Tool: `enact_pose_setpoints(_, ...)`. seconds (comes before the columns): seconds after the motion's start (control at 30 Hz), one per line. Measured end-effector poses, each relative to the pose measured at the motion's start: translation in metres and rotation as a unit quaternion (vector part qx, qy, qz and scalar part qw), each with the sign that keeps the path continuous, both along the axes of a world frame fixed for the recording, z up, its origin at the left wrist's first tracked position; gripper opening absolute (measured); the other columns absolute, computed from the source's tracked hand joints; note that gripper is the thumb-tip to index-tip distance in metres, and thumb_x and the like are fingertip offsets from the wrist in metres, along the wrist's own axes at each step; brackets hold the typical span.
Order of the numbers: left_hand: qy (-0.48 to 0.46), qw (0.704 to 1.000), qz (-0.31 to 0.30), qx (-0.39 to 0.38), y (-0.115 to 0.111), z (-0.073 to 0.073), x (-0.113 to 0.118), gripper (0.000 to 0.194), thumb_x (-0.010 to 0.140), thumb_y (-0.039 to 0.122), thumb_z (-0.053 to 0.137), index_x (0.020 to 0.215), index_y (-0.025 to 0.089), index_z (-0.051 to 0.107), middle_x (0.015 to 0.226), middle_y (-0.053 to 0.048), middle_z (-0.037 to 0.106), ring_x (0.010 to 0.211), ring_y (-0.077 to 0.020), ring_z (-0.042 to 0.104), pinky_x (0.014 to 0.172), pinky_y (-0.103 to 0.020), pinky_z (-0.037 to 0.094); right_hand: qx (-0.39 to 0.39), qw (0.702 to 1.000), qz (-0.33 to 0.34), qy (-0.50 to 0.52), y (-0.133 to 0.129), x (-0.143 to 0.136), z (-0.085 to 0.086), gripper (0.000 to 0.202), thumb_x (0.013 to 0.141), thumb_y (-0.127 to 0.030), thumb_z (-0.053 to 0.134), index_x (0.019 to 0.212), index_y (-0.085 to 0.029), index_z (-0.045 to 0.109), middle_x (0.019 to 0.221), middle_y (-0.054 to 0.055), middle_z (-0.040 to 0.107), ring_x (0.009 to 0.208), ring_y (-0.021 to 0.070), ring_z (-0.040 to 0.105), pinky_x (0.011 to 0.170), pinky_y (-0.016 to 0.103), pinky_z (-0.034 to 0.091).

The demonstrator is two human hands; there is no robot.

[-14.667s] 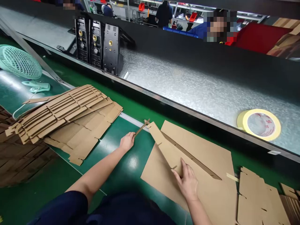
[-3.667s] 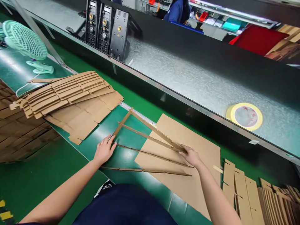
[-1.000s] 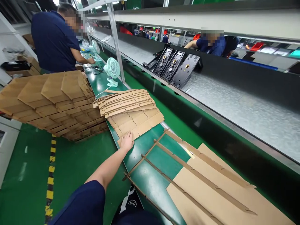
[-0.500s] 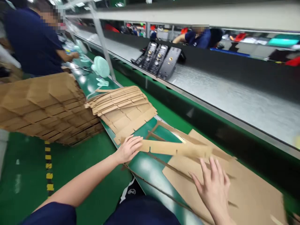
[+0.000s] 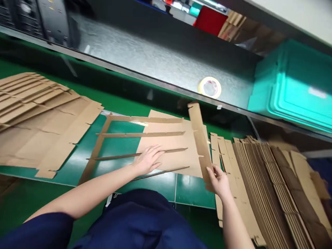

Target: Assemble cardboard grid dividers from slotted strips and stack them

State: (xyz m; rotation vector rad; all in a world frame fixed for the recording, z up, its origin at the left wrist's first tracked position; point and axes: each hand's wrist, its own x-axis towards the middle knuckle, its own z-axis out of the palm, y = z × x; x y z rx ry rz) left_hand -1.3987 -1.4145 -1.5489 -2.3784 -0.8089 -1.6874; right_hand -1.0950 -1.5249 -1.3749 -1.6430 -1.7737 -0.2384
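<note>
My right hand (image 5: 220, 181) grips the near end of a slotted cardboard strip (image 5: 199, 136), thumb on top. That strip tilts away from me over the right edge of a flat cardboard sheet (image 5: 178, 160). My left hand (image 5: 149, 159) is spread over the middle of a partly joined cardboard divider, fingers loosely extended; whether it presses on a strip I cannot tell. In the divider, several thin strips stand on edge side by side, and one cross strip (image 5: 97, 147) joins them at their left ends. Their right ends lie over the sheet.
Stacked slotted cardboard (image 5: 59, 128) lies on the green bench (image 5: 192, 190) at left. More cardboard strips (image 5: 254, 173) stand packed at right. Beyond, a raised conveyor (image 5: 145, 52) carries a tape roll (image 5: 210, 87), a teal bin (image 5: 298, 83) and black parts (image 5: 55, 19).
The view has swung right and down. Earlier my left hand held a strip's end and my right was open; now my right hand holds a slotted strip and my left is spread over the divider.
</note>
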Motion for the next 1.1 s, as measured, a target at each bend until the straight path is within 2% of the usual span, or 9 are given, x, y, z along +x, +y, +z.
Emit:
enact_pose_setpoints(0.1, 0.089, 0.986, -0.095, -0.1, 0.012, 0.023, 0.072, 0.055, 0.088, 0.047, 0.054, 0.135, 0.019, 0.047, 0.143, -0.014, 0.046, 0.133, -0.0279, 0.042, 0.108, -0.044, 0.039, 0.048, 0.999, -0.016, 0.02, 0.011, 0.016, -0.016, 0.048, 0.084, -0.058, 0.051, 0.105, -0.016, 0.06, 0.095, 0.012, 0.069, 0.083, 0.022, 0.065, 0.07, 0.031, 0.053)
enact_pose_setpoints(0.17, 0.143, 0.972, -0.128, -0.139, 0.016, 0.03, 0.112, 0.058, 0.086, 0.048, 0.057, 0.135, 0.019, 0.047, 0.139, -0.013, 0.05, 0.127, -0.0286, 0.048, 0.103, -0.043, 0.043, 0.06, 0.998, -0.018, -0.004, 0.026, 0.013, -0.026, 0.044, 0.087, -0.055, 0.046, 0.105, -0.017, 0.06, 0.094, 0.011, 0.069, 0.082, 0.0209, 0.064, 0.072, 0.031, 0.052)
enact_pose_setpoints(0.23, 0.178, 0.962, -0.135, -0.157, 0.017, 0.031, 0.14, 0.051, 0.088, 0.039, 0.056, 0.134, 0.019, 0.049, 0.131, -0.012, 0.057, 0.119, -0.0277, 0.055, 0.098, -0.041, 0.047, 0.064, 0.997, -0.014, -0.033, 0.045, 0.005, -0.033, 0.042, 0.09, -0.052, 0.043, 0.106, -0.017, 0.059, 0.091, 0.009, 0.069, 0.078, 0.0191, 0.063, 0.07, 0.029, 0.051)
enact_pose_setpoints(0.3, 0.191, 0.959, -0.126, -0.17, 0.018, 0.028, 0.155, 0.044, 0.089, 0.024, 0.05, 0.133, 0.019, 0.049, 0.124, -0.011, 0.062, 0.111, -0.026, 0.061, 0.092, -0.039, 0.05, 0.072, 0.995, -0.016, -0.067, 0.065, -0.002, -0.038, 0.04, 0.091, -0.05, 0.041, 0.105, -0.017, 0.058, 0.087, 0.008, 0.068, 0.073, 0.0176, 0.061, 0.067, 0.028, 0.048)
enact_pose_setpoints(0.4, 0.189, 0.958, -0.12, -0.179, 0.02, 0.022, 0.162, 0.053, 0.084, 0.009, 0.046, 0.136, 0.02, 0.046, 0.121, -0.009, 0.064, 0.108, -0.0243, 0.062, 0.091, -0.038, 0.05, 0.079, 0.989, -0.023, -0.12, 0.091, -0.008, -0.044, 0.04, 0.092, -0.048, 0.036, 0.104, -0.016, 0.057, 0.088, 0.01, 0.068, 0.071, 0.0174, 0.06, 0.065, 0.028, 0.046)
enact_pose_setpoints(0.6, 0.192, 0.959, -0.114, -0.176, 0.025, 0.017, 0.164, 0.057, 0.076, 0.005, 0.05, 0.132, 0.016, 0.047, 0.121, -0.01, 0.064, 0.109, -0.0243, 0.061, 0.093, -0.037, 0.05, 0.083, 0.975, -0.073, -0.194, 0.122, -0.006, -0.061, 0.044, 0.094, -0.046, 0.03, 0.103, -0.012, 0.058, 0.091, 0.013, 0.068, 0.073, 0.0197, 0.061, 0.065, 0.029, 0.044)
enact_pose_setpoints(0.83, 0.193, 0.962, -0.108, -0.163, 0.025, 0.018, 0.164, 0.043, 0.082, 0.008, 0.044, 0.124, 0.015, 0.052, 0.115, -0.013, 0.065, 0.106, -0.0244, 0.061, 0.093, -0.039, 0.049, 0.117, 0.965, -0.105, -0.21, 0.125, -0.006, -0.08, 0.045, 0.096, -0.044, 0.027, 0.106, -0.013, 0.057, 0.098, 0.015, 0.067, 0.08, 0.0215, 0.062, 0.066, 0.03, 0.045)
enact_pose_setpoints(0.97, 0.197, 0.964, -0.097, -0.151, 0.024, 0.016, 0.166, 0.041, 0.086, 0.01, 0.042, 0.126, 0.013, 0.05, 0.114, -0.014, 0.065, 0.105, -0.025, 0.061, 0.091, -0.039, 0.049, 0.13, 0.965, -0.133, -0.185, 0.124, -0.004, -0.081, 0.049, 0.096, -0.048, 0.025, 0.107, -0.012, 0.057, 0.096, 0.016, 0.066, 0.08, 0.0229, 0.061, 0.066, 0.031, 0.044)
enact_pose_setpoints(1.1, 0.188, 0.965, -0.103, -0.148, 0.022, 0.012, 0.168, 0.038, 0.088, 0.014, 0.042, 0.125, 0.015, 0.052, 0.112, -0.014, 0.065, 0.104, -0.024, 0.061, 0.09, -0.04, 0.048, 0.092, 0.965, -0.136, -0.203, 0.128, -0.006, -0.079, 0.046, 0.096, -0.044, 0.025, 0.107, -0.013, 0.057, 0.095, 0.014, 0.065, 0.078, 0.0214, 0.06, 0.064, 0.03, 0.043)
